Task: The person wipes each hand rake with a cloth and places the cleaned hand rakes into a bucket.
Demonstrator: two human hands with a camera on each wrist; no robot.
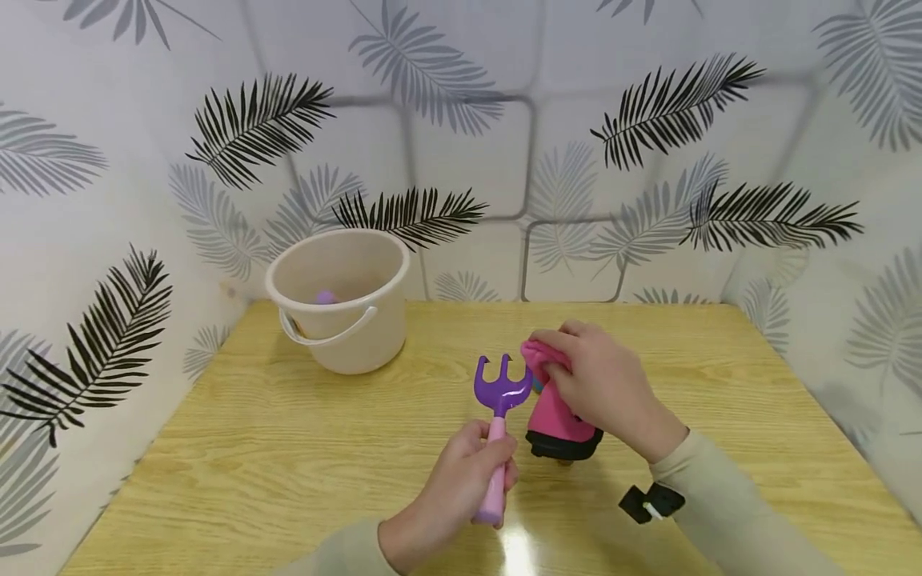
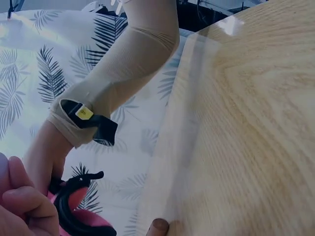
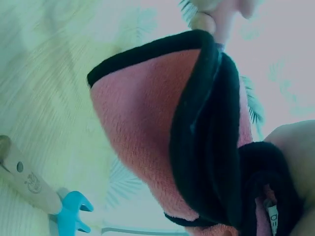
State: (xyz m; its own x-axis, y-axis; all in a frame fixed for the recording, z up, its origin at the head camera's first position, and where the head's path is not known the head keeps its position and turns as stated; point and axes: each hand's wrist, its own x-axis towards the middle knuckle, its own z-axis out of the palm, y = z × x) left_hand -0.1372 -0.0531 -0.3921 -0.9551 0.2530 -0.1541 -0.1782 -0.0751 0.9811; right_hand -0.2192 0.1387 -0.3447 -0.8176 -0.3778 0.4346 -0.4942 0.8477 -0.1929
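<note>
My left hand (image 1: 461, 472) grips the pink handle of a small toy garden fork (image 1: 502, 392), its purple tines pointing away from me. Just right of the tines, my right hand (image 1: 608, 380) holds a bunched pink cloth (image 1: 558, 416) with black edging; whether cloth and tines touch I cannot tell. The cloth (image 3: 147, 118) fills the right wrist view, its folds hanging loose. Below it on the table lies a second small fork (image 3: 74, 211) with blue tines and a wooden handle, mostly hidden in the head view. Fingers of the left hand (image 2: 24, 206) show at the left wrist view's edge.
A cream bucket (image 1: 360, 344) with its handle hanging down stands at the back left of the wooden table (image 1: 288, 448). Something purple (image 1: 326, 298) shows inside it. A leaf-patterned curtain (image 1: 461, 160) encloses the back and sides.
</note>
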